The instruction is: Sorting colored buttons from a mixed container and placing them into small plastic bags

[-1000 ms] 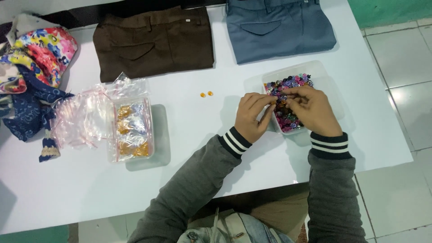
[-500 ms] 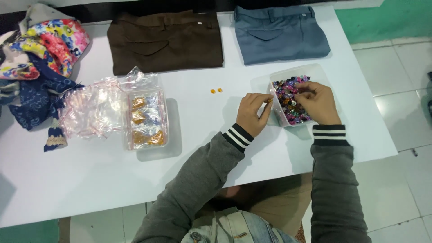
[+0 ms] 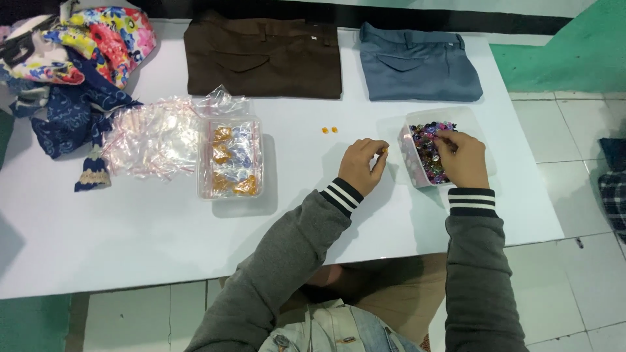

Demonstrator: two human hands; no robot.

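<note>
My left hand (image 3: 364, 164) hovers over the white table (image 3: 130, 241), its fingertips pinched on a small orange button (image 3: 384, 150). My right hand (image 3: 462, 156) reaches into a clear plastic box (image 3: 413, 119) of mixed coloured buttons (image 3: 427, 140), fingers curled among them. Two more orange buttons (image 3: 329, 130) lie on the table just left of my left hand.
A folded brown pair of trousers (image 3: 263, 57) and a folded blue pair (image 3: 420, 63) lie at the table's far edge. A clear box with small packets (image 3: 230, 158) and a heap of small plastic bags (image 3: 153, 135) sit left. Colourful cloth (image 3: 72, 58) is piled at far left.
My left hand has moved away from the button box to the left, now holding an orange button. The view has shifted, bringing more of the table's left side into sight.
</note>
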